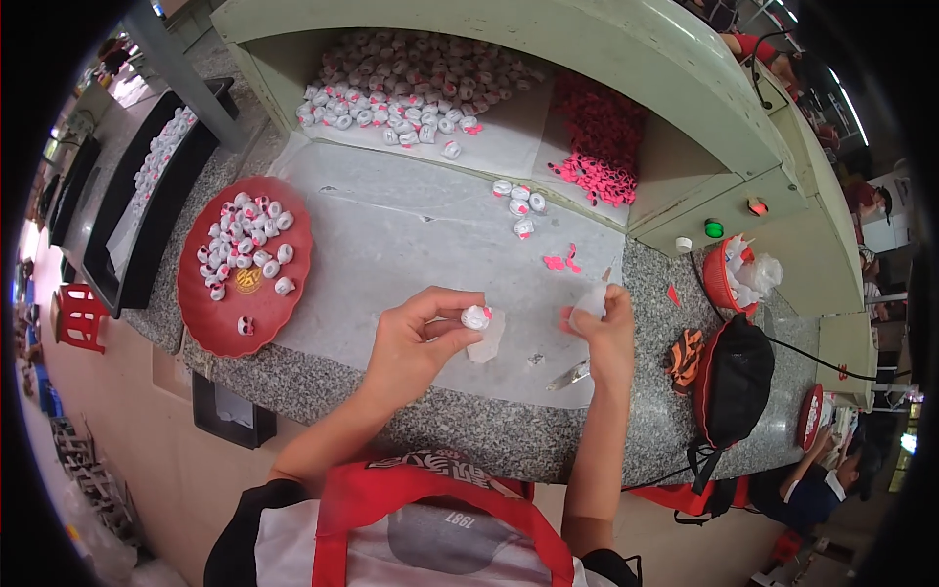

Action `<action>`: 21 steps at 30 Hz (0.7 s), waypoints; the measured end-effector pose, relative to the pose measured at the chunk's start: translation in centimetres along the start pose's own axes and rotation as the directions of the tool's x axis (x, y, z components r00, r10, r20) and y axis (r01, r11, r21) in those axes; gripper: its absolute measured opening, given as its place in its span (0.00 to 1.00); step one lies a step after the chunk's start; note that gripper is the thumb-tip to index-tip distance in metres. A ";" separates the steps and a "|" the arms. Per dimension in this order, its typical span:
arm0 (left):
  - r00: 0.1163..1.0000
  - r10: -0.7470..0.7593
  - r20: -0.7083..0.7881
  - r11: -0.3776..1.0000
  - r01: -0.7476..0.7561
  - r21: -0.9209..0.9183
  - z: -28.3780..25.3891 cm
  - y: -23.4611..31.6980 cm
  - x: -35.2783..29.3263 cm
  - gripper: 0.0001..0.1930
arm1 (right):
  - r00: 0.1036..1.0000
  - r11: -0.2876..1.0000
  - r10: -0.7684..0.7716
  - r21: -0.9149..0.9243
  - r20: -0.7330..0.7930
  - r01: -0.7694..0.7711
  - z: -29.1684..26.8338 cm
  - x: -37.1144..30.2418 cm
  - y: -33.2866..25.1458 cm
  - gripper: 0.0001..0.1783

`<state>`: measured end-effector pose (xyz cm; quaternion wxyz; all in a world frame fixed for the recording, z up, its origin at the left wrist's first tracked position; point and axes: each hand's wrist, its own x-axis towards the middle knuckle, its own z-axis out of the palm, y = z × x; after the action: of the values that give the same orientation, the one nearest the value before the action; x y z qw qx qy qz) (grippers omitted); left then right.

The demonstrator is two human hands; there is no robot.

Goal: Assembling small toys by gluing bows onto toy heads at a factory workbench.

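Note:
Between the thumb and fingers of my left hand [416, 338] is a small white crumpled ball [475, 317] with a bit of pink on it. Just under it a small whitish paper piece [486, 338] shows, lying on the sheet or touching the fingers; I cannot tell which. My right hand [608, 328], to the right, is closed around a translucent white object with a pointed tip [591, 299], partly hidden by the fingers. Several loose pink strips [562, 260] lie beyond that hand. A shiny metal tool [569, 376] rests near the table's front edge.
A red scalloped plate [196, 313] at the left bears several white-and-pink balls. Ahead, a pale green cabinet [675, 186] houses heaps of white balls and pink strips. To the right are a red basket [717, 277] and a black bag [736, 377].

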<state>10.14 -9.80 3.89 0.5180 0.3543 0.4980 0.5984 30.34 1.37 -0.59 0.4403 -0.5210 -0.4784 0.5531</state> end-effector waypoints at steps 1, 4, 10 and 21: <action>1.000 0.006 0.014 1.000 -0.006 -0.002 0.2 0.0 0.2 0.15 | 0.999 0.969 -0.036 -0.246 -0.037 0.026 -0.9 2.5 1.2 0.14; 1.000 0.013 0.001 1.000 -0.013 -0.022 0.1 -0.3 0.2 0.15 | 0.995 0.730 -0.095 -0.682 -0.028 0.050 0.0 5.8 0.0 0.15; 1.000 -0.011 -0.001 1.000 0.011 -0.025 0.2 -0.7 0.4 0.15 | 0.973 0.323 -0.203 -0.930 0.113 0.176 0.8 5.6 -1.1 0.19; 0.998 0.017 -0.057 0.999 -0.018 -0.028 0.1 -0.1 -0.5 0.16 | 0.968 0.993 0.089 -0.093 0.235 -0.068 5.3 -5.0 -7.4 0.10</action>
<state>10.41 -10.21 3.83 0.5031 0.3341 0.5011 0.6198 25.32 -2.76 7.47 0.3351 -0.4874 -0.5296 0.6079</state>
